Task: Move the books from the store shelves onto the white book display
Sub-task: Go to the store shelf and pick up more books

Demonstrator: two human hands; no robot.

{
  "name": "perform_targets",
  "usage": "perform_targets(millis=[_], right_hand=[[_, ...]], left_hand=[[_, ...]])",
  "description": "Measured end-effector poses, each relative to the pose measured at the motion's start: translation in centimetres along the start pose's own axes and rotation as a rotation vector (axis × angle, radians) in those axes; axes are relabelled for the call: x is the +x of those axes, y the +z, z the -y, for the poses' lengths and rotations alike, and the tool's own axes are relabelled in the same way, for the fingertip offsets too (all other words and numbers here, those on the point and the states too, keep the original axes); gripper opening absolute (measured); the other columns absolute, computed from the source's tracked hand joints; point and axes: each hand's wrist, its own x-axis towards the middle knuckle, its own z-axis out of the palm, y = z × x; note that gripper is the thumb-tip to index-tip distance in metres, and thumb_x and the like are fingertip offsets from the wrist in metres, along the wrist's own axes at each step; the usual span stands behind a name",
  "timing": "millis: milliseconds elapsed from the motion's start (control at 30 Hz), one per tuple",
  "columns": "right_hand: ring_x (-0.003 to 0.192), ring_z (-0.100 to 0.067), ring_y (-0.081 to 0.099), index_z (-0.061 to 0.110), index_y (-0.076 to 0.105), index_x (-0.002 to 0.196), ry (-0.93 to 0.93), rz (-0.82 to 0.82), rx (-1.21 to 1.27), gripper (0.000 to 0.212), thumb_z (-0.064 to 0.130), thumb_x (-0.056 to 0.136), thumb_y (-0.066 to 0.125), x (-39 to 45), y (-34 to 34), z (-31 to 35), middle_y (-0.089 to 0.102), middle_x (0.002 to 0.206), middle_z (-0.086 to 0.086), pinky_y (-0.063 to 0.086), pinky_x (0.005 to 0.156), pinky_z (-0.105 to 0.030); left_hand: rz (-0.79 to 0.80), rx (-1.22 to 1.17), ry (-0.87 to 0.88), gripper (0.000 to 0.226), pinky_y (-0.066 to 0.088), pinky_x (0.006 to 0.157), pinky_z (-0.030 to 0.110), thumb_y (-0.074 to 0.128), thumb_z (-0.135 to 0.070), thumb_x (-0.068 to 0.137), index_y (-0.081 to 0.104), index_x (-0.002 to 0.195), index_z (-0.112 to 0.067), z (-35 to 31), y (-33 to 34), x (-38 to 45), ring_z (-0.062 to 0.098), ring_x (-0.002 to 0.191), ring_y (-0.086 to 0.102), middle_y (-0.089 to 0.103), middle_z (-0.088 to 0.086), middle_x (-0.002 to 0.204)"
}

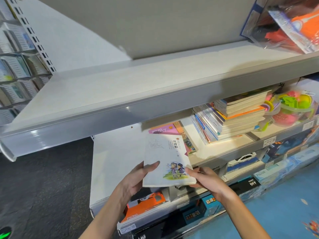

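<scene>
Upper shelf — wide, pale, bare along its near part; it overhangs the shelf below and caps the headroom for anything lifted out. Top right, bagged orange toys.

Middle shelf — carries the stock. Far right, a stack of books lying flat, leaning a little, covers fanned toward the left. Just beside it on the right, a bag of bright plastic toys. Left of the stack, a pink-and-orange book lies flat, partly hidden under the one in hand.

White book — cartoon children on the cover, held at the near edge of the middle shelf, its far end over the pink-and-orange book. Whether that end rests on the shelf I cannot tell.

Left hand grips the near left corner, thumb on the cover, fingers beneath. Right hand holds the near right corner from below and the side, fingers curled under the edge.

Judgement: the step is drawing this book out toward the body. Best done low and level — clear of the upper shelf's lip — with both hands under the cover so a thin paperback does not bend. Watch that the book beneath is not dragged along. The white display is not in view.
</scene>
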Motion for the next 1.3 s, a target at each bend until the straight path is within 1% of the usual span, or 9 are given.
perform_targets(millis=[133, 233, 367, 433, 500, 600, 767, 933, 1300], right_hand=[[0.091, 0.003, 0.064, 0.023, 0.061, 0.121, -0.054, 0.066, 0.075, 0.061, 0.060, 0.075, 0.078, 0.2, 1.3, -1.2, 0.069, 0.105, 0.015, 0.051, 0.075, -0.019], [0.117, -0.010, 0.063, 0.030, 0.055, 0.140, -0.037, 0.125, 0.160, 0.096, 0.067, 0.058, 0.087, 0.7, 3.9, -2.2, 0.066, 0.129, 0.010, 0.049, 0.101, -0.036], [0.116, -0.007, 0.065, 0.025, 0.065, 0.130, -0.131, 0.229, 0.225, 0.056, 0.045, 0.079, 0.077, -0.8, 7.8, -2.0, 0.072, 0.121, 0.013, 0.048, 0.101, -0.032], [0.117, -0.004, 0.064, 0.028, 0.065, 0.129, -0.157, 0.278, 0.194, 0.051, 0.048, 0.084, 0.075, -1.5, 9.8, -2.4, 0.071, 0.122, 0.016, 0.045, 0.108, -0.036], [0.120, -0.002, 0.061, 0.029, 0.061, 0.133, -0.157, 0.276, 0.173, 0.069, 0.064, 0.076, 0.077, -1.4, 12.2, -3.1, 0.068, 0.126, 0.017, 0.043, 0.110, -0.036], [0.130, -0.007, 0.053, 0.032, 0.051, 0.143, -0.086, 0.260, 0.126, 0.102, 0.081, 0.058, 0.078, -0.8, 15.9, -4.5, 0.056, 0.143, 0.014, 0.040, 0.114, -0.039], [0.138, -0.010, 0.044, 0.034, 0.046, 0.147, -0.041, 0.296, 0.046, 0.111, 0.082, 0.053, 0.080, -1.5, 23.9, -3.6, 0.048, 0.149, 0.015, 0.033, 0.119, -0.043], [0.128, -0.008, 0.055, 0.043, 0.056, 0.138, -0.100, 0.372, 0.006, 0.087, 0.072, 0.060, 0.083, -2.4, 35.1, -1.1, 0.058, 0.140, 0.016, 0.040, 0.115, -0.043], [0.123, -0.003, 0.058, 0.040, 0.063, 0.127, -0.105, 0.416, -0.161, 0.063, 0.069, 0.073, 0.074, -2.3, 55.1, 4.2, 0.066, 0.126, 0.024, 0.038, 0.116, -0.039]], left_hand=[[0.006, 0.037, 0.064, 0.047, 0.053, 0.101, 0.051, 0.069, -0.018, 0.095, 0.053, 0.139, -0.014, 0.2, -0.3, -3.7, 0.031, 0.121, 0.065, 0.068, 0.009, 0.132], [-0.076, 0.111, 0.108, 0.050, 0.048, 0.109, 0.047, 0.072, -0.019, 0.092, 0.053, 0.139, -0.020, 0.8, -1.0, -6.4, 0.023, 0.123, 0.064, 0.068, 0.002, 0.133], [-0.159, 0.190, 0.143, 0.052, 0.055, 0.089, 0.021, 0.074, -0.026, 0.091, 0.052, 0.138, -0.026, 1.7, -2.9, -9.9, 0.008, 0.119, 0.065, 0.068, -0.009, 0.131], [-0.205, 0.138, 0.132, 0.055, 0.053, 0.098, 0.030, 0.075, -0.034, 0.089, 0.053, 0.140, -0.028, 2.3, -4.6, -11.5, 0.010, 0.120, 0.065, 0.068, -0.009, 0.132], [-0.231, 0.045, 0.115, 0.056, 0.047, 0.109, 0.044, 0.074, -0.041, 0.090, 0.053, 0.141, -0.027, 3.0, -6.3, -13.2, 0.017, 0.124, 0.063, 0.066, -0.005, 0.135], [-0.288, -0.017, 0.133, 0.047, 0.051, 0.102, 0.034, 0.063, -0.039, 0.096, 0.057, 0.140, -0.024, 4.2, -9.1, -16.0, 0.013, 0.124, 0.063, 0.066, -0.007, 0.135], [-0.350, -0.135, 0.141, 0.049, 0.040, 0.114, 0.047, 0.054, -0.043, 0.100, 0.056, 0.141, -0.017, 6.7, -16.8, -20.7, 0.025, 0.130, 0.059, 0.063, 0.005, 0.139], [-0.398, -0.180, 0.162, 0.056, 0.039, 0.114, 0.051, 0.036, -0.053, 0.104, 0.061, 0.137, -0.016, 7.9, -27.0, -26.1, 0.026, 0.129, 0.060, 0.064, 0.007, 0.137], [-0.544, -0.244, 0.237, 0.043, 0.033, 0.116, 0.060, 0.053, -0.049, 0.100, 0.066, 0.130, -0.021, 7.3, -45.0, -33.3, 0.029, 0.127, 0.061, 0.069, 0.004, 0.130]])
